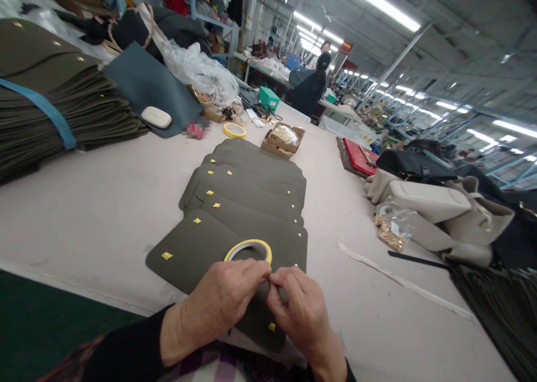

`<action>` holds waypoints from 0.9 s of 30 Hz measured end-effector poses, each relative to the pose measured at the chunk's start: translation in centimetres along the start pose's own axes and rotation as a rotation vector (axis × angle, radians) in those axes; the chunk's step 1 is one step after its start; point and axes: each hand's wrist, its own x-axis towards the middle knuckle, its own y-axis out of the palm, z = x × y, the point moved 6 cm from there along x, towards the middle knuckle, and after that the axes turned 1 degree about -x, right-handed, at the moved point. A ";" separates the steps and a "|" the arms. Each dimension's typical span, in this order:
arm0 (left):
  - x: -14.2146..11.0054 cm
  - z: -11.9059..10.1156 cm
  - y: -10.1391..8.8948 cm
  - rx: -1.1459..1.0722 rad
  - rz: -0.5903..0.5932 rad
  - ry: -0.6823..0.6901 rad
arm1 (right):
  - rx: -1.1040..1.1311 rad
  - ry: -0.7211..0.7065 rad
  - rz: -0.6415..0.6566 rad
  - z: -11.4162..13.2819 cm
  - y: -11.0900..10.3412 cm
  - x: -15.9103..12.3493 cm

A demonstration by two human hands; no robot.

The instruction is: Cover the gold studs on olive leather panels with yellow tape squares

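My left hand [222, 295] is closed on a roll of yellow tape [250, 242], which rises above its fingers. My right hand [302, 309] is pinched, its fingertips meeting the left ones at the roll's near right edge; what lies between them is hidden. Beneath both hands, dark olive panels [191, 250] with rounded corners overlap in a row running away from me. Small yellow tape pieces [166, 255] dot their left side, and one more sits on the near panel between my wrists. Small shiny studs [299, 235] show along the right side.
Another yellow tape roll [234, 130] and an open cardboard box [277, 147] of gold-coloured parts stand beyond the panels. A strapped olive stack [37, 119] fills the far left. Beige bags [428, 200] lie on the right. People [310, 91] are in the background.
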 end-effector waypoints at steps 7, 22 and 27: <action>0.9 -1.2 0.6 0.112 0.028 0.060 | 0.364 0.676 -0.052 -3.4 1.2 -2.5; 1.1 0.6 4.6 0.275 0.204 0.172 | 0.515 1.062 0.261 -12.2 0.9 -5.7; 1.1 0.8 4.7 0.254 0.210 0.152 | 0.218 0.881 0.349 -11.5 0.8 -3.8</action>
